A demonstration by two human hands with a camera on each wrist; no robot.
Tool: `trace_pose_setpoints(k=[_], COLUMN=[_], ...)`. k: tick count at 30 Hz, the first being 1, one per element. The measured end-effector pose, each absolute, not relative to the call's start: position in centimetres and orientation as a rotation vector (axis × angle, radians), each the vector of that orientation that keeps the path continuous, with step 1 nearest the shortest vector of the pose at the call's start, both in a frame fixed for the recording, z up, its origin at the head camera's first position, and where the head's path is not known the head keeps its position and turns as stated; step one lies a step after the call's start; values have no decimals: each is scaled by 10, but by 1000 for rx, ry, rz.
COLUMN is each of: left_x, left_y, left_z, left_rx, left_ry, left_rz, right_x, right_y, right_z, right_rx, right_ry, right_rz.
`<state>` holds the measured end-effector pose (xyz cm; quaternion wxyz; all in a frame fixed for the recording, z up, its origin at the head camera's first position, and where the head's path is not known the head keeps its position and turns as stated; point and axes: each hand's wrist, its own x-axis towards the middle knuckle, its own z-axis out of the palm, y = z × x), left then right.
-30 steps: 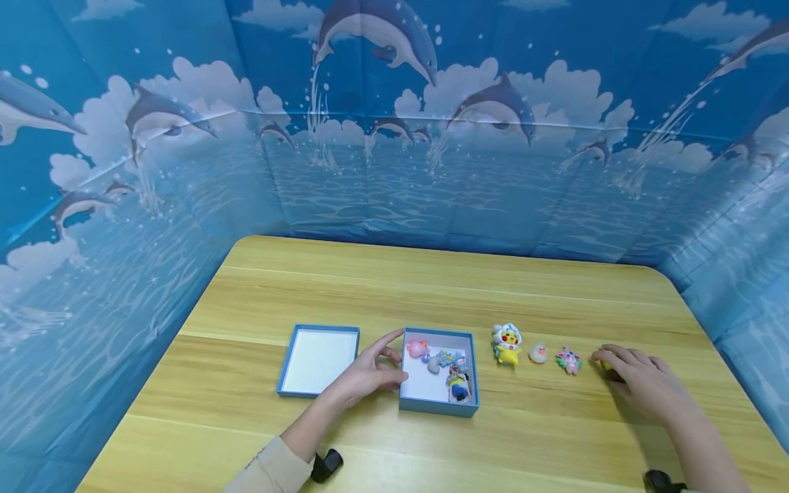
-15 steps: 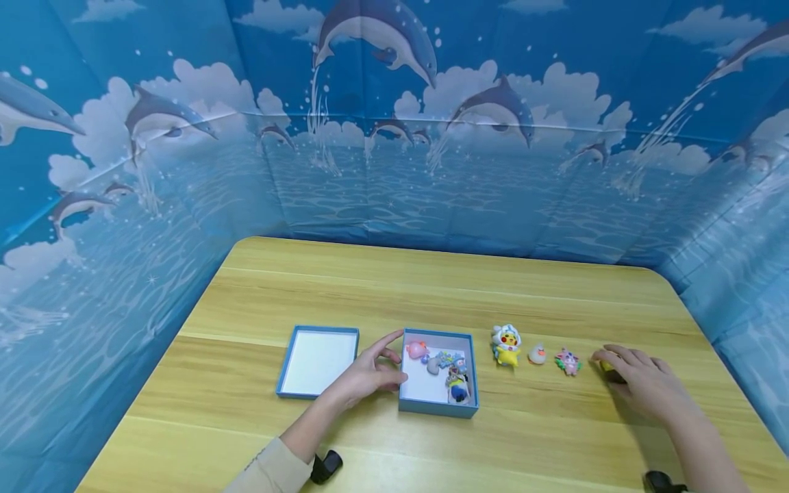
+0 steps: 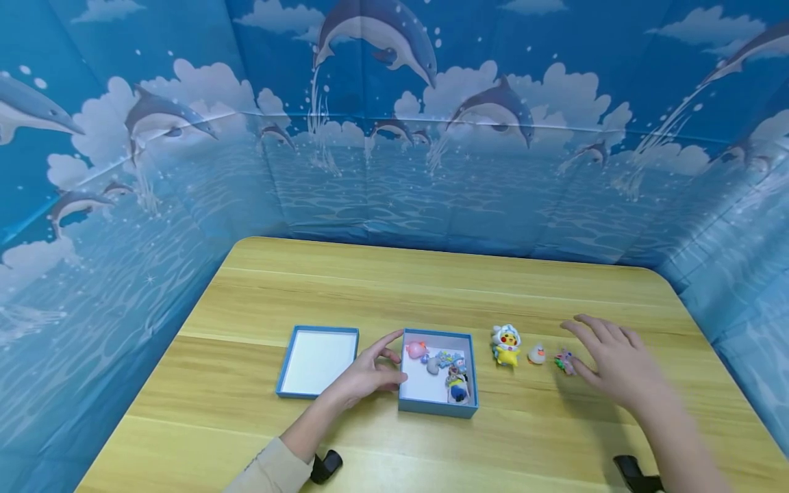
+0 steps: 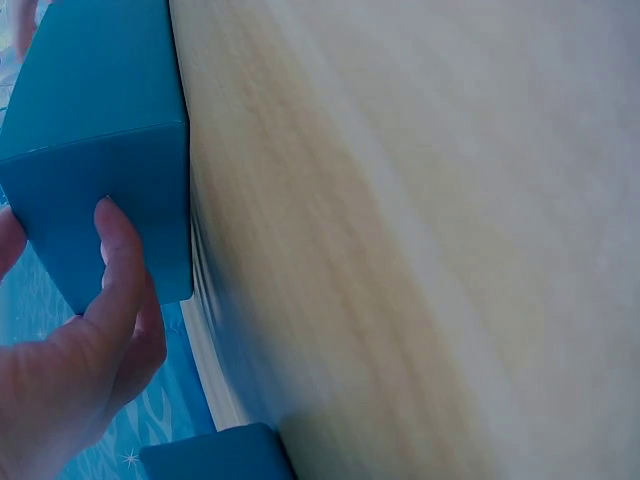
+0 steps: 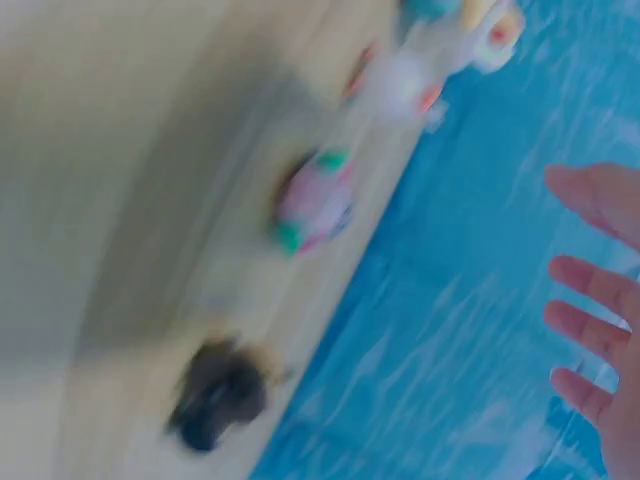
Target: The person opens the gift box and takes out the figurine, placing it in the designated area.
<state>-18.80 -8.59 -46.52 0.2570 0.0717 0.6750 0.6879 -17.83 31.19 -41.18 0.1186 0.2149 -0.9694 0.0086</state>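
Note:
My left hand (image 3: 370, 373) holds the left wall of the open blue box (image 3: 439, 409), its fingers also lying against that wall in the left wrist view. Inside the box are a pink toy (image 3: 417, 349), a grey piece (image 3: 433, 365), light-blue figures and a blue-and-yellow figure (image 3: 458, 390). My right hand (image 3: 622, 363) is over the table with spread fingers and nothing in them, its thumb overlapping a small pink-and-green figure (image 3: 564, 361) in the head view. A dark toy (image 5: 220, 395) lies on the table in the right wrist view, hidden by the hand in the head view.
A blue lid (image 3: 317, 394) with a white inside lies left of the box. Right of the box stand a yellow figure in a white hood (image 3: 507, 346) and a small white duck (image 3: 537, 355). A dolphin-print curtain (image 3: 394, 178) surrounds the wooden table (image 3: 370, 274).
My right hand has let go of the dark-and-yellow toy at the right, risen and moved left towards the pink-and-green figure, its fingers spreading. The left hand and box have stayed put.

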Motion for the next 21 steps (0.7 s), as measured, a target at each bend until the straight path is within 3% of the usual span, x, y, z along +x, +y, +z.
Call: trace_pose_setpoints(k=[21], left_x=[-188], left_y=[-85], left_z=[-463], left_rx=[183], left_ry=[1838], left_rz=[1862], right_x=[-192], right_y=[195], right_z=[-411], right_rx=[868], right_ry=[-2695], right_rz=[28])
